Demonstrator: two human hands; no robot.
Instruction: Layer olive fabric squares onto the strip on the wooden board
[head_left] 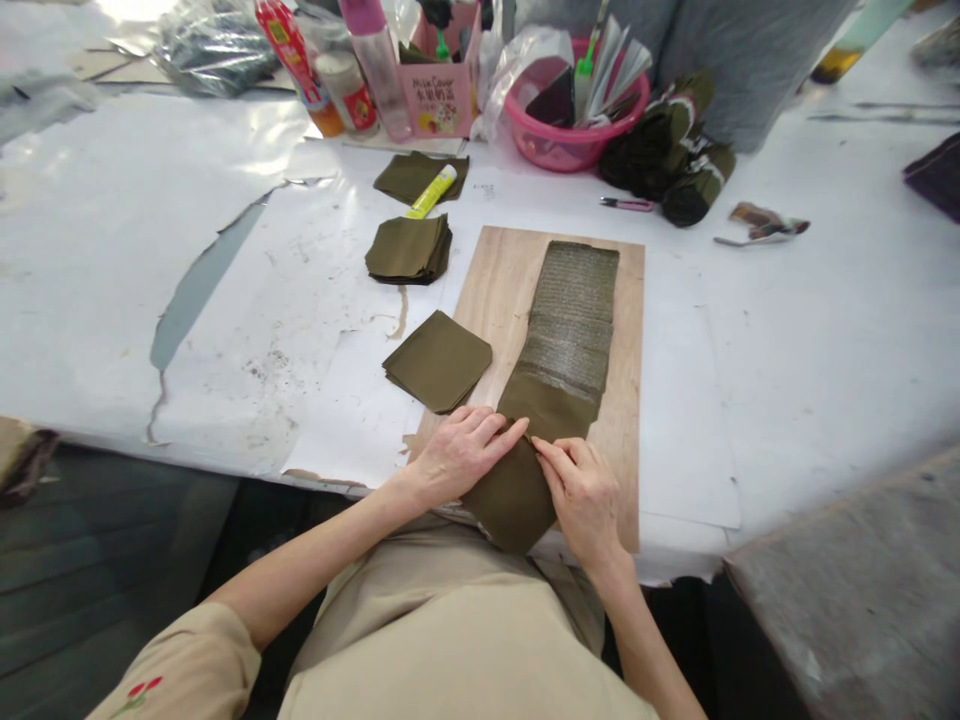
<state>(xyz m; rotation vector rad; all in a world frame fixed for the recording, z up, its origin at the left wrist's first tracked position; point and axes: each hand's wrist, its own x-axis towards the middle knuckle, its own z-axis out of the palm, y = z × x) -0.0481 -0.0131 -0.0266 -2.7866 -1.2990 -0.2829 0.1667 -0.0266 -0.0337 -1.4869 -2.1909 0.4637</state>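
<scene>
An olive-green fabric piece hangs over the table's near edge, with its upper edge between my two hands. My left hand is closed on that edge from the left, fingers bent over the cloth and thumb pointing right. From the other side, my right hand pinches the edge between thumb and fingers close to the left thumb. Just beyond my hands, overlapping olive fabric pieces lie in a column on a wooden board; shiny, streaky bands cover their upper part.
Left of the board lie olive fabric stacks and a yellow glue stick. Behind stand bottles, a pink box and a pink basin. A pink cutter lies near dark green rolls.
</scene>
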